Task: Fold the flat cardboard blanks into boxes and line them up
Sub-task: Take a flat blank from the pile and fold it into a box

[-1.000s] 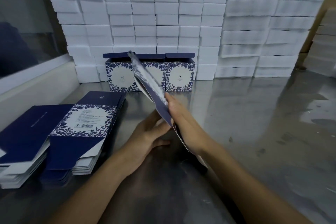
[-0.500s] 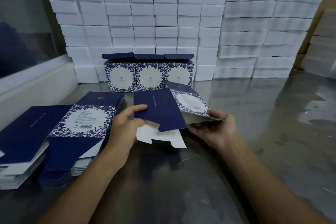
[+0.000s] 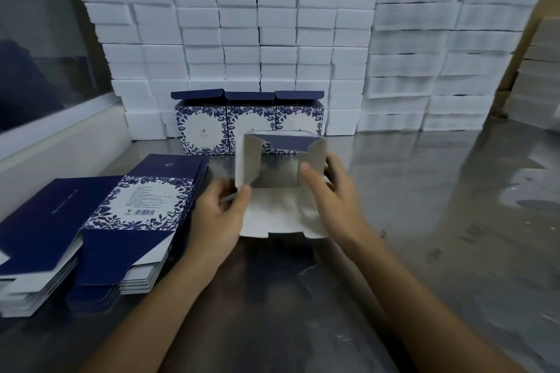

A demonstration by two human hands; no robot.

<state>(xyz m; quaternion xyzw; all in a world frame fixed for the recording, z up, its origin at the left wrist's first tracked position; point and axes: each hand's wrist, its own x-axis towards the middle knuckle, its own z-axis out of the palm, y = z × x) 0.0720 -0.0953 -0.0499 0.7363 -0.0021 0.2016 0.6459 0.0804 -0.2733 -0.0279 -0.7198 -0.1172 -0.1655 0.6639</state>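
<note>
I hold a cardboard blank squared open into a tube, its open end facing me and its white flaps spread out. My left hand grips its left wall. My right hand grips its right flap. Three folded blue floral boxes stand in a row behind it, lids raised. Two stacks of flat blanks lie at the left of the metal table.
A wall of white foam blocks rises behind the box row, with more stacks to the right. A white ledge and glass pane border the table's left side.
The blank was a flat sheet held edge-up, then lay half open between both hands. Now it is squared into a tube with its flaps out toward me.
</note>
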